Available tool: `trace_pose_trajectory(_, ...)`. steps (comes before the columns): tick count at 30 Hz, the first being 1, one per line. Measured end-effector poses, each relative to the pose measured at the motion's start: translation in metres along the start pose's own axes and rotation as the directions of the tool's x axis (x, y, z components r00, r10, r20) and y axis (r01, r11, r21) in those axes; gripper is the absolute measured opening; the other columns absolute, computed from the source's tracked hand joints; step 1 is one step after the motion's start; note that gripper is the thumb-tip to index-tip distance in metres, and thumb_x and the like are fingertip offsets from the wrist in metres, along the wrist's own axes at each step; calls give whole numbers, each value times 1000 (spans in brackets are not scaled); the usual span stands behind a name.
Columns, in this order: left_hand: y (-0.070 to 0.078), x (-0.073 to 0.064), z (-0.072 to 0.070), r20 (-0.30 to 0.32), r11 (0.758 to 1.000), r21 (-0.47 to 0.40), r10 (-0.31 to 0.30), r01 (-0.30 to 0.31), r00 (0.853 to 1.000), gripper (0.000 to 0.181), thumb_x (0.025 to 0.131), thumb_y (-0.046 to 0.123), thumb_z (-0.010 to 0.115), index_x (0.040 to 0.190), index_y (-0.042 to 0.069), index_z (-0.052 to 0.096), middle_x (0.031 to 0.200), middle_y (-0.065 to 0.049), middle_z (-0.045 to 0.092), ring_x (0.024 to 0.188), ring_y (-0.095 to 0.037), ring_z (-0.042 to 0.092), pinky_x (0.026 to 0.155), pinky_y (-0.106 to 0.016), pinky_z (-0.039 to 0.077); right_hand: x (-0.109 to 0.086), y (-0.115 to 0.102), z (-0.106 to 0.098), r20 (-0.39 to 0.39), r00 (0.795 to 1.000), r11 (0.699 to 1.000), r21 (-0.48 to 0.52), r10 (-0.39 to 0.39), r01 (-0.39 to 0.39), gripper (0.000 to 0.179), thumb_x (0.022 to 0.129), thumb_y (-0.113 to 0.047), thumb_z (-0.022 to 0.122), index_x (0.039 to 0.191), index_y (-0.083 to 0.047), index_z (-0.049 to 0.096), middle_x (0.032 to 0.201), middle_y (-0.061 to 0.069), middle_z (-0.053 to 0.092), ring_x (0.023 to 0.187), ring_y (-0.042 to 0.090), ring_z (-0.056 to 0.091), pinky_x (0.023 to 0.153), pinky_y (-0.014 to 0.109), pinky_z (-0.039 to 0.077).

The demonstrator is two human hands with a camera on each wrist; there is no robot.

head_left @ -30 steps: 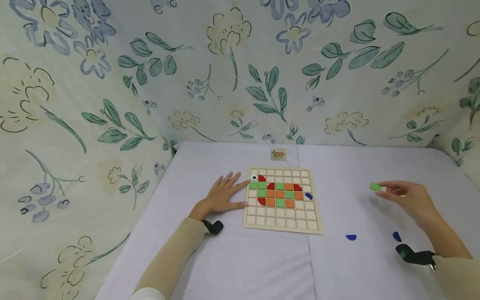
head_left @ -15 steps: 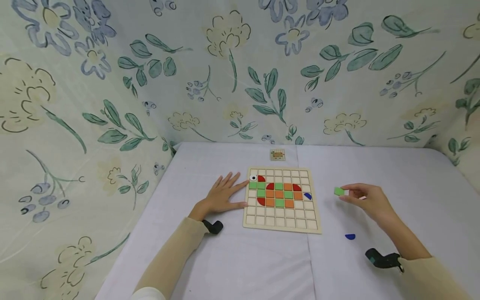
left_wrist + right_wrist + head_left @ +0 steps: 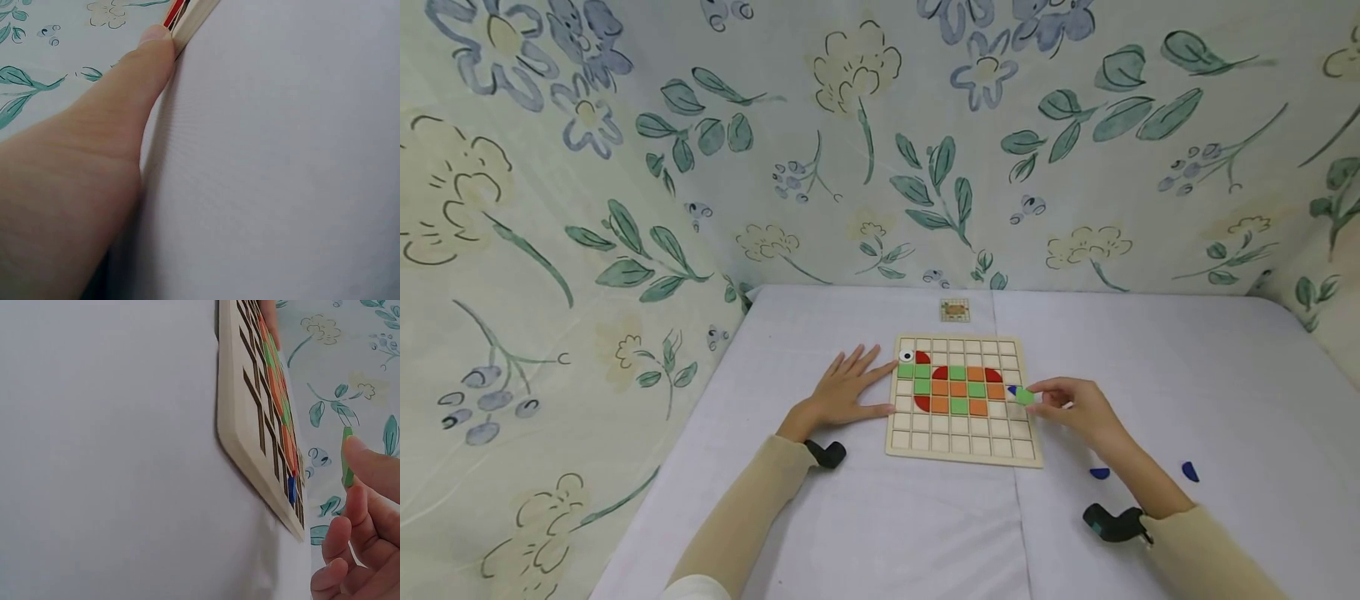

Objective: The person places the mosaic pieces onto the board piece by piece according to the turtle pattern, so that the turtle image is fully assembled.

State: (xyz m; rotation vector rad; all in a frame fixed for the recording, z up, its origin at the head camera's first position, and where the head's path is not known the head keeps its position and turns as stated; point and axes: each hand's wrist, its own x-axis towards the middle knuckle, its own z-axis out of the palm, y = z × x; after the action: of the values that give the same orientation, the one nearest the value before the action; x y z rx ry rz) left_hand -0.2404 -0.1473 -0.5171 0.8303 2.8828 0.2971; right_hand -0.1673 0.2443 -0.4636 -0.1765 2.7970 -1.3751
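A wooden grid board [image 3: 962, 438] lies on the white-covered table, with green, orange and red tiles and an eye tile [image 3: 907, 356] set in its squares. My left hand [image 3: 842, 390] is spread flat beside the board, thumb and fingertip touching its left edge. In the left wrist view the left thumb [image 3: 156, 47] presses that edge. My right hand [image 3: 1078, 408] pinches a green square tile [image 3: 1024, 397] between thumb and fingers, above the board's right edge. The tile partly covers a blue piece [image 3: 1012, 389] on the board. In the right wrist view the green tile [image 3: 347, 459] is seen edge-on.
Two blue rounded pieces lie on the cloth at right: one blue piece [image 3: 1100, 473] near the right forearm, another blue piece [image 3: 1190, 472] beyond it. A small pattern card [image 3: 955, 310] lies behind the board. Floral fabric [image 3: 865, 150] hangs behind and at the left.
My right hand has carried the green tile leftward from the right side of the table to over the board's right edge. The left hand has stayed at the board's left edge.
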Motion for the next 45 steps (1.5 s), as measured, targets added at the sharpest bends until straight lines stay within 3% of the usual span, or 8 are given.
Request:
trace_pose_trajectory(7, 0, 1, 0, 13, 1000, 1, -10, 9, 1000, 87, 86, 82, 43, 159, 43, 15, 167, 3, -2, 152, -26, -9, 119, -50, -7, 2, -9, 14, 46, 999, 998, 63, -11, 8, 33, 83, -7, 81, 109, 10, 70, 73, 3, 53, 72, 18, 48, 56, 22, 40)
trace_pose_trajectory(14, -2, 3, 4, 5, 1000, 10, -5, 5, 1000, 88, 85, 85, 40, 158, 44, 14, 167, 3, -2, 152, -26, -8, 119, -50, -7, 5, -9, 23, 84, 996, 998, 57, -5, 0, 31, 83, -7, 81, 109, 8, 71, 74, 2, 52, 73, 18, 47, 57, 22, 38)
trace_pose_trajectory(35, 0, 0, 0, 0, 1000, -11, 5, -5, 1000, 87, 86, 82, 43, 159, 42, 17, 167, 2, 0, 152, -27, -7, 119, -51, -5, 13, 0, 34, 99, 994, 999, -23, -40, 43, 29, 82, -6, 82, 105, 6, 70, 69, -1, 56, 63, 15, 44, 52, 24, 37)
trace_pose_trajectory(45, 0, -1, -1, -8, 1000, 2, 13, -13, 1000, 87, 87, 80, 45, 159, 40, 17, 168, 0, 2, 152, -28, -6, 120, -52, -3, 16, 1, 35, 95, 995, 999, 3, -36, 35, 28, 80, -5, 83, 104, 5, 72, 69, 0, 54, 63, 15, 44, 51, 24, 36)
